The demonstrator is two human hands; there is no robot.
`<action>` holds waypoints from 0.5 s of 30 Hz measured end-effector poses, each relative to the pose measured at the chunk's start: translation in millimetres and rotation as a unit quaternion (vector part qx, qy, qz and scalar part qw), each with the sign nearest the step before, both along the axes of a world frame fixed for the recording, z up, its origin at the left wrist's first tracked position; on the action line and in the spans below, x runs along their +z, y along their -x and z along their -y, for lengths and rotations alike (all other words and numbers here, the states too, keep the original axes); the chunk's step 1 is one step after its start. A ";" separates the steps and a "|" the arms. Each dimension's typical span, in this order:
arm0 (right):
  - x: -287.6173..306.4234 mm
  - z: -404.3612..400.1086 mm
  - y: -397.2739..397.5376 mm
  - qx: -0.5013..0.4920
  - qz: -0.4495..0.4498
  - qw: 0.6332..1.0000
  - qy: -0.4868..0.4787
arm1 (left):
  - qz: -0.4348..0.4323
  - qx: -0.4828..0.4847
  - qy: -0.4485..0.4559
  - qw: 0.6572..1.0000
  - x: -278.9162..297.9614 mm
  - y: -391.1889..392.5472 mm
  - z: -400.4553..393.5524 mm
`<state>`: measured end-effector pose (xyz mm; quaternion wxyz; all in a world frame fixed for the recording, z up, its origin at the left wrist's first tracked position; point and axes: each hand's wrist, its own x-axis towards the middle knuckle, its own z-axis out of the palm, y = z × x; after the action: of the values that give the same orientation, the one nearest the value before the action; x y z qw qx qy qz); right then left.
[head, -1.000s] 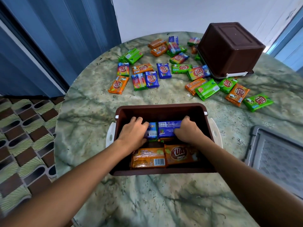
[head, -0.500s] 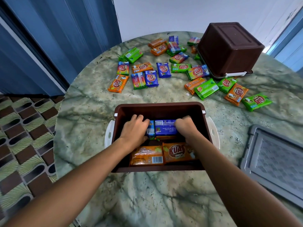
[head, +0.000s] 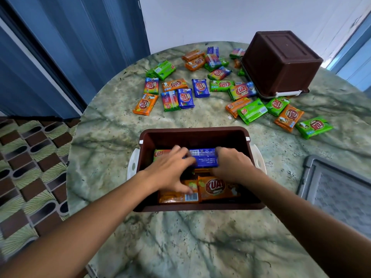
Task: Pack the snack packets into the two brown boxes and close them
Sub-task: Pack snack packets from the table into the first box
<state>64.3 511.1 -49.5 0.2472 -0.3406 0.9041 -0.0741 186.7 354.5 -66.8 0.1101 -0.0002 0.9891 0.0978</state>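
Nearest me, my two forearms reach over the marbled bench into the open brown box that sits just in front of me. My left hand is spread, fingers apart, lying over the packets on the left side of the box; it is blurred, so I cannot tell whether it presses or grips anything. My right hand is curled against the right end of a blue packet that lies across the middle; the grip itself I cannot make out. Below the hands two orange packets lie flat at the near wall.

I judge I am in the filling step, settling the blue packet into its row. Next I would need to let go, reach to the loose snack packets scattered farther out and bring more back.

A grey lid lies to my right, cut off by the frame edge. Well beyond, the second brown box stands upside down on what looks like its own lid, with a few packets partly hidden behind and under its edge. What lies deeper in the near box, beneath my hands, is hidden.
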 end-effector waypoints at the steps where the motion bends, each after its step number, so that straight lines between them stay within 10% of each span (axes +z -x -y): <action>1: 3.3 -5.1 -7.7 0.081 -0.059 0.994 -0.041 | 0.022 -0.026 -0.009 0.999 0.3 -5.0 -2.4; 5: -9.0 -17.8 -19.5 0.267 -0.167 0.940 -0.134 | 0.095 -0.010 -0.026 0.995 -9.0 -13.9 -1.4; 15: -19.8 -22.8 -12.3 0.314 -0.217 0.915 -0.129 | 0.029 -0.063 0.046 0.997 -11.7 -17.5 -5.5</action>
<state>76.6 533.9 -69.4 0.0972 -0.5795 0.7840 0.2004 204.2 360.0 -78.5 0.1441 0.0544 0.9870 0.0447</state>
